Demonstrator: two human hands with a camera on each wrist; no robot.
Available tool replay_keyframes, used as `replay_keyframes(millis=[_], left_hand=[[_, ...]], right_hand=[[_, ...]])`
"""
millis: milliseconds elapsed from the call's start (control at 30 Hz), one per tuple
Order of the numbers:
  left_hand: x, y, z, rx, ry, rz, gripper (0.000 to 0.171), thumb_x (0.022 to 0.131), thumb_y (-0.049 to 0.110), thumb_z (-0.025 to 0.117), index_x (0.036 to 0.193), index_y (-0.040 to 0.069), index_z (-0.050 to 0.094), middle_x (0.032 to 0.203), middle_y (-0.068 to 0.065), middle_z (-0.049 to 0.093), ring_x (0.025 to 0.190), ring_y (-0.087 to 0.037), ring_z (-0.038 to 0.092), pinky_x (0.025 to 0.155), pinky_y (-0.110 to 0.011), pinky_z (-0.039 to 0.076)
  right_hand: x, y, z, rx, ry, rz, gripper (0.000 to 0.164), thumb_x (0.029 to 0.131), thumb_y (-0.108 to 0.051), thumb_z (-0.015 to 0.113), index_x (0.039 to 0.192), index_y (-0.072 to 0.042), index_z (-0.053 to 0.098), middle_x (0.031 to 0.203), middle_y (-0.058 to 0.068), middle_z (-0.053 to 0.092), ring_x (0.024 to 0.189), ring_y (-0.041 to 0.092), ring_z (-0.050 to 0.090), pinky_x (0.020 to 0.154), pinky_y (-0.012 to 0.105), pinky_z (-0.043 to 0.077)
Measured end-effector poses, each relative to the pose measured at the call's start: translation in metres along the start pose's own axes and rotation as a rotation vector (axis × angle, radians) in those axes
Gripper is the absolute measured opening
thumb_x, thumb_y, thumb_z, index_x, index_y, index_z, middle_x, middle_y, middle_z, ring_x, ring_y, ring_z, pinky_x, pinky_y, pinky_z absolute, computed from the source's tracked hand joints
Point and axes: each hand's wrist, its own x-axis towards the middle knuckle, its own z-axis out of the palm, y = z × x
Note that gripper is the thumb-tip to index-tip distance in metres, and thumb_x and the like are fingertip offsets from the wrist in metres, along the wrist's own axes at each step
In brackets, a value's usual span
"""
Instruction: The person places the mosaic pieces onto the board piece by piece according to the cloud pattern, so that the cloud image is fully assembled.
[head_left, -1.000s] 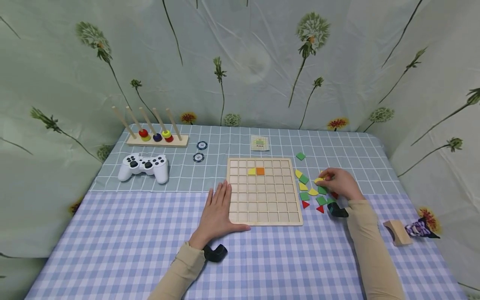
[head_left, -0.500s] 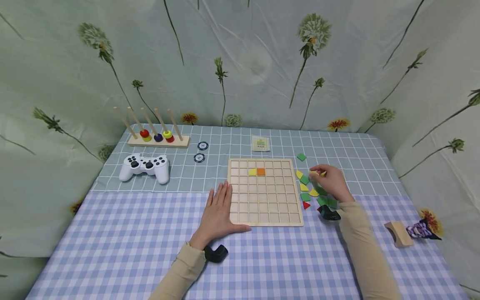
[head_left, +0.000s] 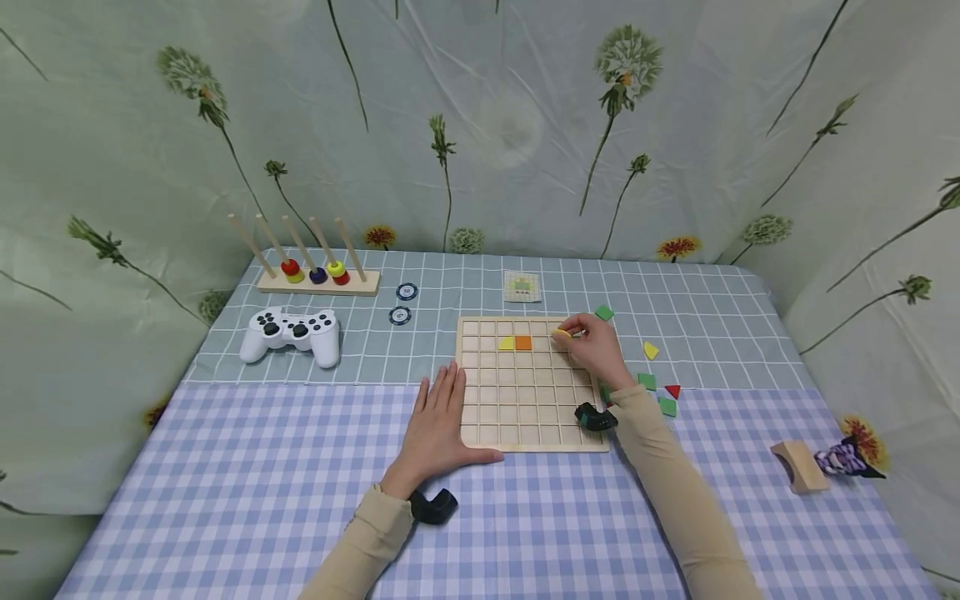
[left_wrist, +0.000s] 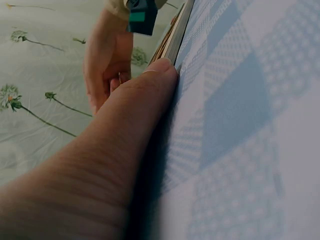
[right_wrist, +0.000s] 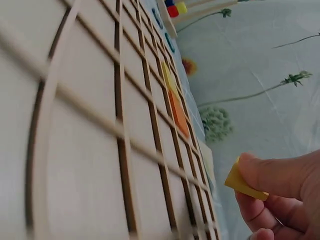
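My right hand (head_left: 596, 350) pinches a yellow tile (right_wrist: 243, 181) between thumb and fingers, over the upper right part of the wooden grid board (head_left: 528, 408). My left hand (head_left: 435, 429) lies flat with straight fingers along the board's left edge, its thumb (left_wrist: 145, 87) at the front left corner. Two tiles sit side by side in the grid's second row: a yellow tile (head_left: 507, 342) and an orange square tile (head_left: 523, 342). Right of the board lie loose pieces, among them a yellow piece (head_left: 651, 350), a green square (head_left: 647, 381) and a red triangle (head_left: 672, 391). My right forearm hides others.
Behind the board lies a small pattern card (head_left: 522, 287). To the left are a white game controller (head_left: 291, 333), two round chips (head_left: 400, 315) and a peg stand (head_left: 318, 284) with coloured beads. A wooden arch block (head_left: 801, 467) and a purple patterned item (head_left: 847, 458) lie far right.
My right hand has moved left from the loose pieces to over the board, carrying the yellow tile. My left hand stays put.
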Motion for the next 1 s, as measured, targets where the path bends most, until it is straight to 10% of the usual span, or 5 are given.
replay_keyframes(millis=[533, 1000], left_hand=[[0.001, 0.000, 0.000, 0.017, -0.037, -0.025, 0.133, 0.061, 0.086, 0.057, 0.150, -0.003, 0.012, 0.156, -0.018, 0.011, 0.143, -0.029, 0.003, 0.113, -0.045, -0.001], [0.001, 0.000, 0.000, 0.014, -0.041, -0.027, 0.134, 0.061, 0.086, 0.056, 0.150, -0.003, 0.011, 0.156, -0.018, 0.009, 0.143, -0.029, 0.002, 0.113, -0.045, -0.002]], right_hand=[[0.003, -0.009, 0.031, -0.146, 0.070, 0.127, 0.024, 0.080, -0.033, 0.075, 0.080, -0.011, 0.066, 0.074, 0.003, 0.063, 0.065, 0.021, 0.056, 0.054, 0.034, 0.039], [-0.002, -0.011, 0.026, -0.284, 0.004, 0.015, 0.015, 0.085, -0.025, 0.071, 0.082, -0.011, 0.072, 0.074, 0.000, 0.065, 0.068, 0.019, 0.059, 0.054, 0.033, 0.042]])
